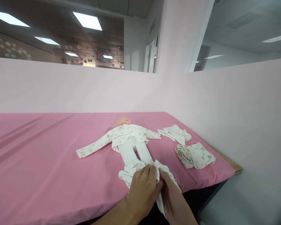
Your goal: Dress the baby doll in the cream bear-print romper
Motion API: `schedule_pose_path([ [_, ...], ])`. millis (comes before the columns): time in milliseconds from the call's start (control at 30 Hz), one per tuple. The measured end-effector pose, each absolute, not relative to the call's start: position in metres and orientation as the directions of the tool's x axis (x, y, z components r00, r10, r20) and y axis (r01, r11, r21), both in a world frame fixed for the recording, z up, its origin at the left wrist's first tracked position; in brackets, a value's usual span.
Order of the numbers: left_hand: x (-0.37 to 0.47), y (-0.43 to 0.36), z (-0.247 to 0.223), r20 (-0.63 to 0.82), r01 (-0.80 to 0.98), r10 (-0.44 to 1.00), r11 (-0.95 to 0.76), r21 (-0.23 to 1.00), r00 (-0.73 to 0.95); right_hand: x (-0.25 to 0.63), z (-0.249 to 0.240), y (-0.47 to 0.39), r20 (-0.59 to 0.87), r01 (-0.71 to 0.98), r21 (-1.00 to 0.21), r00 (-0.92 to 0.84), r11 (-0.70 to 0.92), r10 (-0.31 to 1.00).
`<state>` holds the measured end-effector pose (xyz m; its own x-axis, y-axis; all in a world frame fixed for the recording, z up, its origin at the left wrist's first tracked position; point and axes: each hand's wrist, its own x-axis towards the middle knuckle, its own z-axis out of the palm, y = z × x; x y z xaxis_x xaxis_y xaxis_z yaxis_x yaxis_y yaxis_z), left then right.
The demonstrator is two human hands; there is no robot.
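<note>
A baby doll (123, 121) lies on its back on the pink-covered table, its head at the far end. It wears a white printed long-sleeved top (128, 131) with both sleeves spread out, and its legs (131, 151) look white. White printed baby pants (128, 175) are bunched around the lower legs near the front edge. My left hand (144, 184) is closed on the bunched pants fabric. Right beside it, my right hand (172, 193) pinches the other side of the pants, part of which hangs over the edge. The doll's feet are hidden.
A folded printed cloth (198, 155) lies at the right of the pink sheet (49, 168). Behind it rest small white cloth pieces (175, 133). White walls (72, 87) with windows border the table at the back and right.
</note>
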<state>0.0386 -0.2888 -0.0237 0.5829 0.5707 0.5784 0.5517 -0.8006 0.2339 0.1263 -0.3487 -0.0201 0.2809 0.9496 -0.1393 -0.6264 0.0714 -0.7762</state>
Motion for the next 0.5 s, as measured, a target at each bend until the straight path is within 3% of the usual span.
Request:
schedule_pose_path([
  [133, 0.035, -0.286, -0.018, 0.499, 0.496, 0.6, -0.799, 0.34, 0.625, 0.128, -0.019, -0.346, -0.093, -0.575, -0.811, 0.309, 0.108, 0.946],
  [333, 0.036, -0.285, -0.024, 0.462, 0.501, 0.587, -0.809, 0.306, 0.665, 0.129, -0.024, -0.346, -0.111, -0.672, -0.736, 0.238, 0.081, 0.965],
  [500, 0.027, -0.269, -0.003, 0.296, 0.335, 0.627, -0.688, 0.644, 0.721, 0.127, -0.022, -0.344, -0.083, -0.597, -0.797, 0.253, 0.088, 0.964],
])
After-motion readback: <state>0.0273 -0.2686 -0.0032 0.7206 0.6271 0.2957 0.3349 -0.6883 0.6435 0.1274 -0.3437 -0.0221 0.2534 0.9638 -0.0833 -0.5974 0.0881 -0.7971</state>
